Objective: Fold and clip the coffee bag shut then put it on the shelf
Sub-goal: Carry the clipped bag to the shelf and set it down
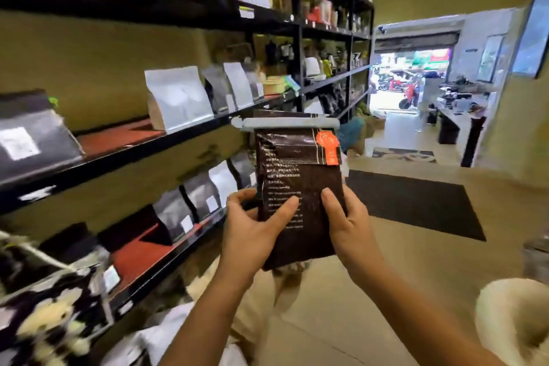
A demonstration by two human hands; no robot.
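I hold a dark brown coffee bag (300, 175) upright in front of me, with white print and an orange label near its top right. Its top is folded over, and a long grey clip (285, 123) is clamped across the fold. My left hand (252, 226) grips the bag's lower left side, thumb on the front. On the lower right side, my right hand (346, 223) grips it the same way. The black metal shelf (124, 154) with red liners runs along my left, its middle level about as high as the clip.
The shelf levels carry white, silver and black bags (178, 98), with bare red liner (118, 135) between them. A black floor mat (416, 202) lies ahead on the right. A counter (457, 110) and an open doorway (407, 80) are farther back. A pale round object (517, 318) sits at bottom right.
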